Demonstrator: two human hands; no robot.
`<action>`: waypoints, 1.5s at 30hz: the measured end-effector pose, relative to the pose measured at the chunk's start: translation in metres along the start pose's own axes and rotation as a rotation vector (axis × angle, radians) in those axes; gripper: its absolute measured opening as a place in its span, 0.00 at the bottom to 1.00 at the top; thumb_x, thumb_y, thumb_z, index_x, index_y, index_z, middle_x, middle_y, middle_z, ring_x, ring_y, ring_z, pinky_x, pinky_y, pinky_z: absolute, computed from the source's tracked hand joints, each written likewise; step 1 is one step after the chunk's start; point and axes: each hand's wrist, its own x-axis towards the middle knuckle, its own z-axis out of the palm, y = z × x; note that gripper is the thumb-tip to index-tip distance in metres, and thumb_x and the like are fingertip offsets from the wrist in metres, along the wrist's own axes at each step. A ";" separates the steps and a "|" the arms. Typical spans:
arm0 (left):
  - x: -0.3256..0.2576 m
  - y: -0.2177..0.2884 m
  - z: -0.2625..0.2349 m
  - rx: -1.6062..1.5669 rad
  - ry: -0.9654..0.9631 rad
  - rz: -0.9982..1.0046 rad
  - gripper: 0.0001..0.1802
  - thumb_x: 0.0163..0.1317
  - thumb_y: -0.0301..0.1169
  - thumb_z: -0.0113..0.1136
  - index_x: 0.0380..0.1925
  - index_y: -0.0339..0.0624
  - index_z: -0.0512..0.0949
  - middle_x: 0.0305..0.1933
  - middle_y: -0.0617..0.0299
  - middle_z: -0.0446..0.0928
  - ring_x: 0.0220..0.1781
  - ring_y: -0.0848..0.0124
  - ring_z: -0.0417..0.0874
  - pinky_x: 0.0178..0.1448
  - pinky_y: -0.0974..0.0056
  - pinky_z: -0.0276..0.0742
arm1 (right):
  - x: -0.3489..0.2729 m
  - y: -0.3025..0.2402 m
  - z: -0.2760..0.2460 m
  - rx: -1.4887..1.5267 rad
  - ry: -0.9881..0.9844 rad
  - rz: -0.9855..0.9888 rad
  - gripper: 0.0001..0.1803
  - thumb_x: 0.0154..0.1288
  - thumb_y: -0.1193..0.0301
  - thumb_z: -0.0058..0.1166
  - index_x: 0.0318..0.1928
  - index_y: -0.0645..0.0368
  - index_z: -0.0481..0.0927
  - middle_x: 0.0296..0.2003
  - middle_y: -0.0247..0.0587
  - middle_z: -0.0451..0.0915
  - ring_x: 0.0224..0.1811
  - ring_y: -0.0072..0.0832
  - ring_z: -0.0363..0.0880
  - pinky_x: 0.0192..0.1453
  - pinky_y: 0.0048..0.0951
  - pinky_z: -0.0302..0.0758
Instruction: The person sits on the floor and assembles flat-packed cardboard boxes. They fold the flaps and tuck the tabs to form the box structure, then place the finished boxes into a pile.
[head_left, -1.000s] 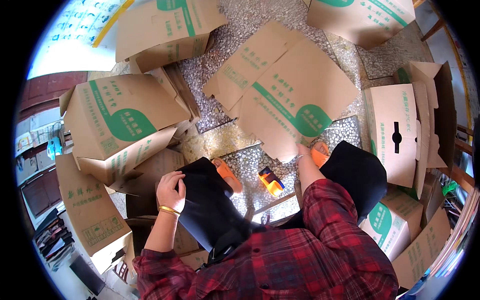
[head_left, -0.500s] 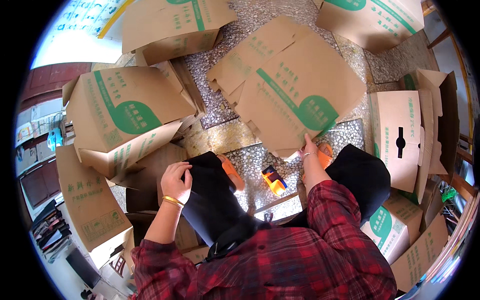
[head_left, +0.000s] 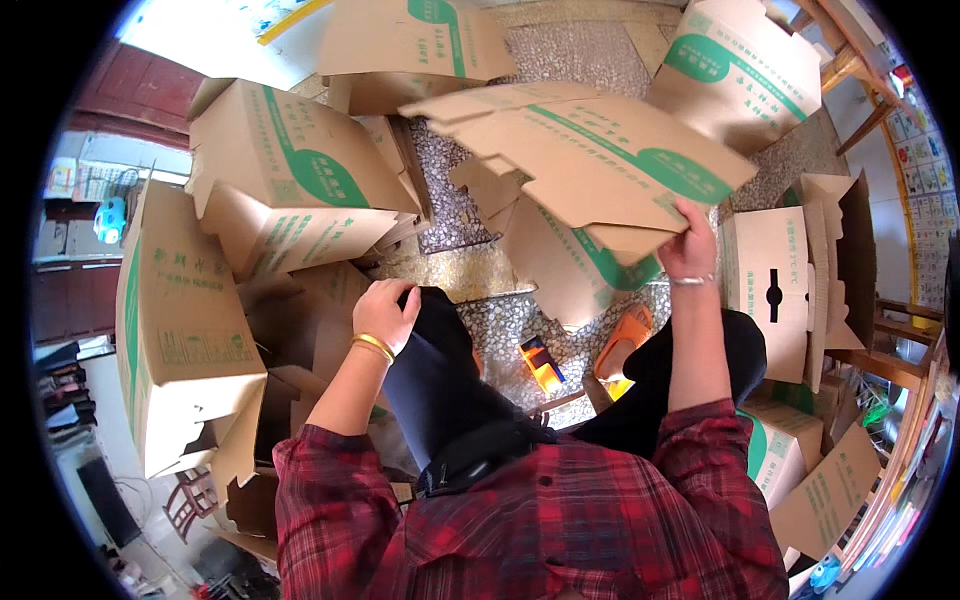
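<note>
My right hand (head_left: 690, 245) grips the near right edge of a flattened cardboard box (head_left: 590, 150), brown with a green band and green printing. That box is tilted up off the floor. Below it another flat cardboard box (head_left: 555, 265) lies on the speckled floor, partly covered by the raised one. My left hand (head_left: 388, 315) holds nothing; it rests on my left knee with loosely bent fingers. On the floor between my feet is an orange and dark tape dispenser (head_left: 542, 365).
Opened-out cartons stand on the left (head_left: 290, 180), with a taller carton (head_left: 190, 320) nearer me. Another carton (head_left: 420, 50) is at the back, and one (head_left: 735, 75) at the far right. A box with a black slot (head_left: 765, 330) stands beside my right knee, near wooden furniture (head_left: 880, 365).
My right hand has raised the top flattened box, tilting it up and uncovering part of the one beneath. My left hand still rests on my knee.
</note>
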 end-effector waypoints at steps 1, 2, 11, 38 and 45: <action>-0.003 0.002 -0.001 -0.020 0.001 -0.021 0.09 0.56 0.36 0.57 0.29 0.43 0.80 0.34 0.58 0.80 0.39 0.60 0.79 0.45 0.61 0.75 | -0.016 -0.008 0.005 0.029 -0.020 0.012 0.18 0.62 0.68 0.48 0.50 0.66 0.71 0.45 0.45 0.78 0.45 0.34 0.78 0.47 0.34 0.77; -0.006 0.003 -0.003 -0.041 0.001 -0.040 0.11 0.57 0.38 0.57 0.31 0.43 0.80 0.35 0.57 0.80 0.40 0.59 0.79 0.46 0.60 0.75 | -0.036 -0.017 0.009 0.058 -0.039 0.023 0.19 0.62 0.69 0.48 0.51 0.65 0.71 0.46 0.44 0.78 0.47 0.34 0.77 0.48 0.34 0.76; 0.024 0.057 -0.034 -1.720 -0.283 -0.258 0.40 0.62 0.62 0.40 0.62 0.40 0.61 0.61 0.58 0.67 0.61 0.63 0.69 0.61 0.55 0.65 | -0.160 -0.011 -0.038 -0.020 -0.233 -0.024 0.26 0.64 0.65 0.45 0.60 0.66 0.64 0.55 0.50 0.72 0.55 0.39 0.74 0.58 0.39 0.71; -0.026 0.174 -0.055 -1.425 -0.100 -0.378 0.13 0.62 0.31 0.46 0.44 0.36 0.68 0.44 0.55 0.75 0.42 0.65 0.80 0.42 0.58 0.80 | -0.220 -0.004 0.080 -1.579 -0.790 -0.428 0.42 0.50 0.52 0.61 0.57 0.71 0.66 0.57 0.58 0.67 0.60 0.46 0.66 0.63 0.36 0.64; -0.030 0.147 -0.007 -1.371 -0.199 -0.578 0.17 0.60 0.35 0.47 0.47 0.39 0.68 0.47 0.57 0.74 0.48 0.64 0.78 0.44 0.53 0.78 | -0.196 0.023 0.059 -1.681 -0.958 -0.174 0.39 0.52 0.49 0.58 0.56 0.67 0.68 0.51 0.59 0.72 0.55 0.47 0.70 0.60 0.35 0.67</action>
